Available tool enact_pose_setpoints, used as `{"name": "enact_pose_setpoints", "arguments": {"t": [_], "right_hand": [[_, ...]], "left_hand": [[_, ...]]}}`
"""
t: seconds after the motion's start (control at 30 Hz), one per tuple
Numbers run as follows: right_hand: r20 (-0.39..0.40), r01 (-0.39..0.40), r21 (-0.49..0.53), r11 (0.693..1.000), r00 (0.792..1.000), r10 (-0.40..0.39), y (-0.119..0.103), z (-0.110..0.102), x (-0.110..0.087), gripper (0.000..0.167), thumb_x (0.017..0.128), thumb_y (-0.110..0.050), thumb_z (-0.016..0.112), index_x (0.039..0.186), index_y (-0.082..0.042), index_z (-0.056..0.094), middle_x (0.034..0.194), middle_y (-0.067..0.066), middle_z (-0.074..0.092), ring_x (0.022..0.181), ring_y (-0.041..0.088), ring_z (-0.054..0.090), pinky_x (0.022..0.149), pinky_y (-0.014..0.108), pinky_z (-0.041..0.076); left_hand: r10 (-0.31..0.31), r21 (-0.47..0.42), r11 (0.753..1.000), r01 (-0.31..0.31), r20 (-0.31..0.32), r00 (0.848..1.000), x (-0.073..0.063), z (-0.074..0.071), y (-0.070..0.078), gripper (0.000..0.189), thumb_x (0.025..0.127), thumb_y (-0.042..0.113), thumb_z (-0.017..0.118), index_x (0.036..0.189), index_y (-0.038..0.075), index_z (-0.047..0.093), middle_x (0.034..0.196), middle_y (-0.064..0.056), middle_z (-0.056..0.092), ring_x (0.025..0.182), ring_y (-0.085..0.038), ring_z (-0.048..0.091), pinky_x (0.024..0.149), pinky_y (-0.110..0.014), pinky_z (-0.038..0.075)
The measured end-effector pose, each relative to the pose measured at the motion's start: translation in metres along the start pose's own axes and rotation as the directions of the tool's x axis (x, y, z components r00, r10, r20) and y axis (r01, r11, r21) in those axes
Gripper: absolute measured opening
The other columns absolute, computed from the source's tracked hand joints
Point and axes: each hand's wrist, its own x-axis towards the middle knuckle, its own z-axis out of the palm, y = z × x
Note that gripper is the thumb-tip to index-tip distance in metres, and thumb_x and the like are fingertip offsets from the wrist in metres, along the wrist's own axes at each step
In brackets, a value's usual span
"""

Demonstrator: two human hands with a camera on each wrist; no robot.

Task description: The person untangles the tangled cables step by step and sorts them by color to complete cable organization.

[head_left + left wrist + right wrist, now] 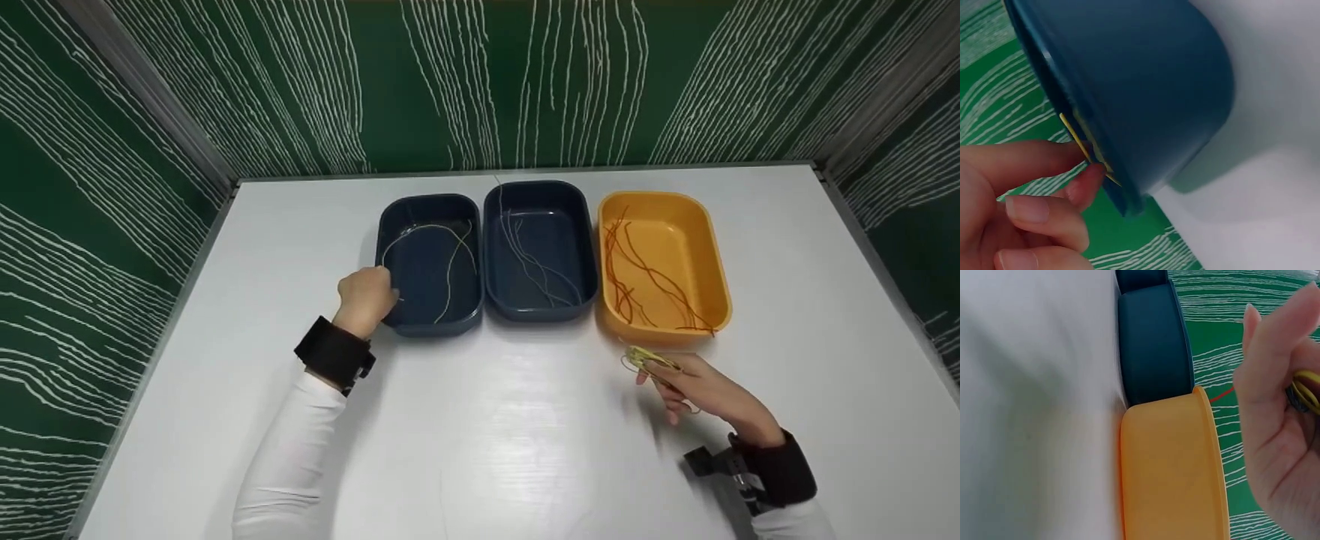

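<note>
My left hand is at the near left side of the left dark blue bin, its fingertips over the rim. In the left wrist view, thumb and finger pinch a thin yellow wire beside the bin's edge. More pale yellow wires lie curved inside that bin. Just in front of the yellow bin, my right hand holds a looped bundle of yellow wires above the table. Part of this bundle shows at the right wrist view's edge, mostly hidden by the palm.
A second dark blue bin stands between the other two and holds thin pale wires. Red wires lie in the yellow bin, some over its near rim. The white table is bordered by green, white-streaked walls.
</note>
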Motion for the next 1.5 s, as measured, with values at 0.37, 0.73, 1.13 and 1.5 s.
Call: {"name": "enact_pose_setpoints", "arguments": {"t": [0.37,0.73,1.13,1.5], "right_hand": [[-0.025,-0.077,-0.017,0.997,0.997,0.076,-0.015,0.012,0.014,0.039,0.096,-0.03,0.038,0.097,0.007,0.048,0.055,0.001,0.034,0.043,0.02,0.037,0.05,0.041,0.048],[0.061,0.07,-0.008,0.997,0.996,-0.07,-0.027,0.024,0.033,0.031,0.097,-0.015,0.034,0.096,0.012,0.049,0.052,0.005,0.031,0.041,0.008,0.037,0.042,0.04,0.045],[0.073,0.071,0.003,0.997,0.995,-0.071,-0.039,0.043,0.053,0.035,0.097,-0.019,0.035,0.096,0.013,0.051,0.054,0.0,0.034,0.041,0.006,0.039,0.043,0.037,0.047],[0.05,0.06,0.05,0.997,0.997,-0.062,-0.047,0.055,0.067,0.035,0.097,-0.02,0.036,0.096,0.012,0.05,0.054,0.002,0.036,0.04,0.01,0.04,0.046,0.038,0.048]], "left_hand": [[0.103,-0.048,0.992,-0.118,-0.234,0.967,-0.022,-0.011,0.013,0.025,0.083,0.017,0.06,0.063,0.001,0.062,0.052,-0.01,0.056,0.046,-0.018,0.047,0.041,-0.032,0.04],[0.261,-0.22,0.913,-0.342,-0.328,0.908,-0.048,-0.007,0.041,0.02,0.083,0.018,0.06,0.066,0.006,0.059,0.058,-0.003,0.058,0.048,-0.016,0.051,0.045,-0.03,0.04],[0.445,-0.523,0.655,-0.546,-0.317,0.838,-0.073,0.004,0.08,0.012,0.087,0.015,0.056,0.087,0.006,0.065,0.078,-0.003,0.062,0.067,-0.013,0.053,0.063,-0.023,0.042],[0.557,-0.534,0.533,-0.657,-0.363,0.747,-0.081,0.02,0.105,0.008,0.084,0.013,0.061,0.086,0.006,0.065,0.081,-0.003,0.062,0.064,-0.012,0.052,0.06,-0.019,0.041]]}}
